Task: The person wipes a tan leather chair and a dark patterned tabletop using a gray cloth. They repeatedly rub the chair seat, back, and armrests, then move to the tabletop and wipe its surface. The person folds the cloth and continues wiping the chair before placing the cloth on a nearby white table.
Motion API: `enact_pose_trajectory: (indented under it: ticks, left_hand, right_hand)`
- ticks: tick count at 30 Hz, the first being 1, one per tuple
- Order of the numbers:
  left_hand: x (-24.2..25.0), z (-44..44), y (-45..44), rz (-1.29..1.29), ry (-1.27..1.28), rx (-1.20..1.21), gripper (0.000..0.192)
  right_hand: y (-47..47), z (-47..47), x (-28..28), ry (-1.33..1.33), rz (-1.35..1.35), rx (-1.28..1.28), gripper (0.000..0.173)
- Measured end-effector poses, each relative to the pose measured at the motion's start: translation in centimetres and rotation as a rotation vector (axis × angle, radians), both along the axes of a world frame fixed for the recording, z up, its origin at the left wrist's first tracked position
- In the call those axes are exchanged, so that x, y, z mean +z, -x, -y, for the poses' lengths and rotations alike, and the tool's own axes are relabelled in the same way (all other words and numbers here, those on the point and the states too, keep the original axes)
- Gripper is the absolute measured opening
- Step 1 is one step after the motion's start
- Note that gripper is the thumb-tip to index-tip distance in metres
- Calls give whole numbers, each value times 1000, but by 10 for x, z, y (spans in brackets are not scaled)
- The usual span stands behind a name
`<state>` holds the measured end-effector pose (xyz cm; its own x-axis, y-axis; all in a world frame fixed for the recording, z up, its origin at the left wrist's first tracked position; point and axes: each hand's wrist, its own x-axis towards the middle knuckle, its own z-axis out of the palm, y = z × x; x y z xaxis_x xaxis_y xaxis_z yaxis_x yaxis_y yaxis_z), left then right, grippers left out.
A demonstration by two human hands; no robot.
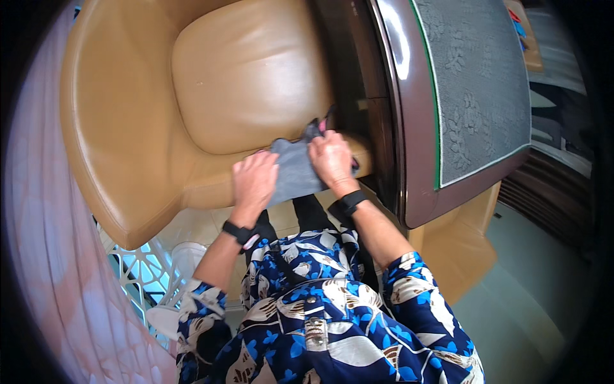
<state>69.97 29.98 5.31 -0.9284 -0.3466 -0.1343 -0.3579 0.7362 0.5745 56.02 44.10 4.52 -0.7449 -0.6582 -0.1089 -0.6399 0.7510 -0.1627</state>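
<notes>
A grey cloth [295, 170] with dark and pink parts lies over the front edge and arm of a tan leather armchair [254, 72]. At the cloth's left side, my left hand [254, 180] grips its edge with curled fingers. My right hand [332, 158] holds the bunched upper right part, where a dark and pink piece sticks up past the fingers. Both hands are slightly blurred, and the fingertips are partly hidden. I cannot tell what kind of article the cloth is.
Right of the armchair stands a dark glossy wooden table [417, 206] with a grey leaf-patterned cover [479, 96]. Another tan chair [455, 254] is below it. A pinkish curtain [53, 216] hangs at the left, near a white lattice piece [144, 273] and a white round object [187, 259].
</notes>
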Motion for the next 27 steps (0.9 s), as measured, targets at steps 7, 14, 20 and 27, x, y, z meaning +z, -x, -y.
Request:
enact_pose_trajectory:
  ticks: [7, 14, 20, 27]
  left_hand:
    - [-19, -17, 71, 200, -236, -74, 20]
    - [-37, 17, 54, 332, -124, -41, 23]
    - [-7, 68, -21, 270, 114, 143, 23]
    - [8, 42, -84, -87, 157, 216, 29]
  right_hand:
    - [60, -9, -3, -438, 339, -303, 40]
    - [50, 31, 1, -555, 569, -189, 57]
    - [-30, 105, 6, -409, 622, 98, 58]
    - [-84, 85, 14, 263, 299, 304, 25]
